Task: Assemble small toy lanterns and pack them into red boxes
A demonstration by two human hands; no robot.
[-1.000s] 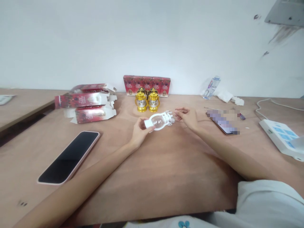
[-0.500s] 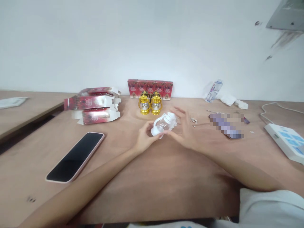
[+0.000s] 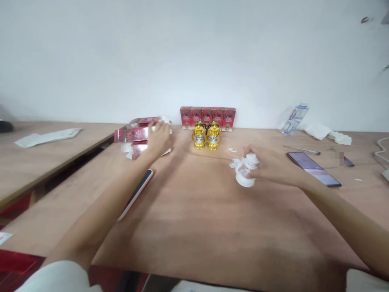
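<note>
My right hand (image 3: 258, 164) is closed around a small white lantern (image 3: 245, 178) with a clear middle and a domed top. The lantern is slightly tilted, and its base is close to the tabletop. My left hand (image 3: 160, 140) reaches to the flattened red printed boxes (image 3: 132, 134) at the left. Its fingers curl over the white flap end of one box, covering part of the pile. Two gold lanterns (image 3: 199, 138) stand upright between my hands, with darker ones partly hidden behind them. Small white pieces (image 3: 234, 163) lie beside the white lantern.
Red boxes (image 3: 207, 114) stand in a row against the wall. A phone (image 3: 136, 194) lies under my left forearm, another phone (image 3: 314, 168) at right. Tweezers-like metal tool (image 3: 302, 149), clear bottle (image 3: 294, 119) and crumpled tissue (image 3: 317, 130) are beyond. A gap separates the left table (image 3: 60, 150).
My left hand has let go of the white lantern and moved left to the red boxes. My right hand now holds the lantern alone, farther right and more upright. The view has shifted left.
</note>
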